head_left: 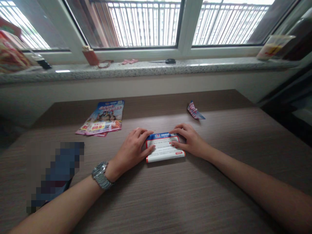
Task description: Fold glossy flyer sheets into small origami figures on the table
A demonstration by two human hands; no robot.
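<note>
Between both hands lies a paper flyer on the table, its near edge curled up in a fold. It is white with a blue band at the far edge and red trim. My left hand, with a metal watch on the wrist, grips its left side, fingertips at the far corner and thumb on the paper. My right hand holds the right side likewise, fingers at the far right corner and thumb on the printed face.
Several flyers lie stacked at the back left of the table. A small folded paper stands at the back right. A blurred-out dark object lies near my left forearm. Scissors and a plastic cup are on the windowsill.
</note>
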